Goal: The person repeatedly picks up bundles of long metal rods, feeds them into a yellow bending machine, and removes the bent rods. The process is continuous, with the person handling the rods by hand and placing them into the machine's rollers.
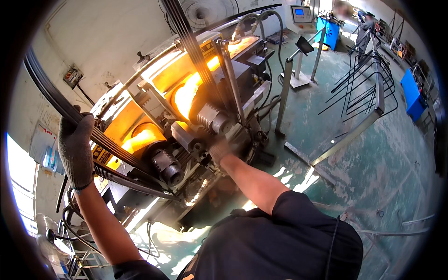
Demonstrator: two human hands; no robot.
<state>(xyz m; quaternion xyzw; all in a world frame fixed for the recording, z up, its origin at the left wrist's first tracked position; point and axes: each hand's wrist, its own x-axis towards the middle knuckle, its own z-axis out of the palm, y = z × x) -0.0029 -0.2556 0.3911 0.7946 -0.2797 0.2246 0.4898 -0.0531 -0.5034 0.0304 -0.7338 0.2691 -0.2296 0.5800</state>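
Note:
My left hand, in a grey knit glove, grips a bundle of dark metal rods that runs from the upper left down across a yellow bending machine. My right hand, also gloved, reaches into the machine's middle beside a grey knurled roller; whether it grips anything is hidden. A second bundle of rods rises steeply over the machine. Another dark roller sits lower left of the right hand.
A control panel with a blue screen stands at the back. A rack of bent dark rods stands on the green floor at right. A metal post rises beside the machine. A fan hangs on the wall.

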